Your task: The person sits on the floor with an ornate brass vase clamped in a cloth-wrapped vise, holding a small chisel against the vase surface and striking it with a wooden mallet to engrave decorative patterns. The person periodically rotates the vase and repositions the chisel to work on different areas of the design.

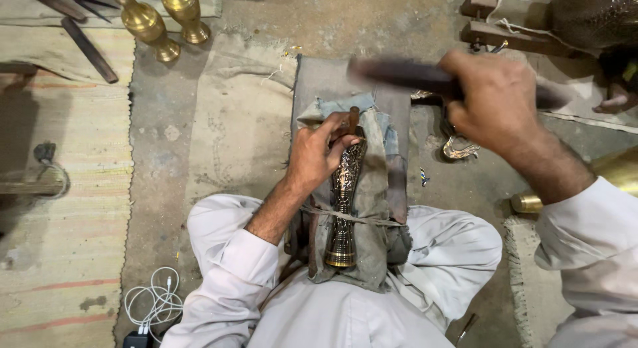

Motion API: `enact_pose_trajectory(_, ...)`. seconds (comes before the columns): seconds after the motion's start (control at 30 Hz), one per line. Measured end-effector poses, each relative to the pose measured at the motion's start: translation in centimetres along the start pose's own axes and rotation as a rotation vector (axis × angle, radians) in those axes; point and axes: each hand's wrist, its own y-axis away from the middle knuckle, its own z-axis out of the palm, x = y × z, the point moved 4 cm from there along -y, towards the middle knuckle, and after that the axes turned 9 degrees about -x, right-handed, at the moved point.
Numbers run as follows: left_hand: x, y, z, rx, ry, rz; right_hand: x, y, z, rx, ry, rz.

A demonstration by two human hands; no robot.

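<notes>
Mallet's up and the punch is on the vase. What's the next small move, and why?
Probably bring the mallet in the right hand down onto the punch: the left hand holds it upright against the engraved brass vase, which is strapped onto the cloth pad.

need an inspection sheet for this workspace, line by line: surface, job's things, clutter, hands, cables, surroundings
surface: bare concrete floor with a striped mat on the left and a grey cloth pad over the person's lap.
job's things: engraved brass vase lying on the pad, tied down by a cord; thin punch set against it.
clutter: two plain brass vases top left, dark metal tools beside them, metal scraps right of the pad.
hands: left hand fingers pinch the punch; right hand grips a blurred dark hammer.
cables: white charger cable coiled bottom left.
surroundings: wooden blocks top right; another brass piece at right.
</notes>
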Motion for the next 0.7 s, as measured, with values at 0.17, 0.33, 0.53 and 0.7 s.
enact_pose_trajectory(0.17,-0.2,-0.1,0.1,0.006,0.004,0.036,-0.1,-0.1,0.2,-0.066,0.109,0.003)
enact_pose_trajectory(0.33,-0.4,-0.1,0.3,-0.014,0.044,-0.015,0.8,0.0,0.9,-0.14,-0.064,0.198)
enact_pose_trajectory(0.53,0.1,-0.2,-0.1,0.018,0.004,0.055,1.7,0.6,1.8,-0.109,-0.168,0.203)
enact_pose_trajectory(0.7,0.5,-0.3,-0.3,-0.003,0.013,0.069,2.2,1.0,2.2,-0.103,-0.104,0.244)
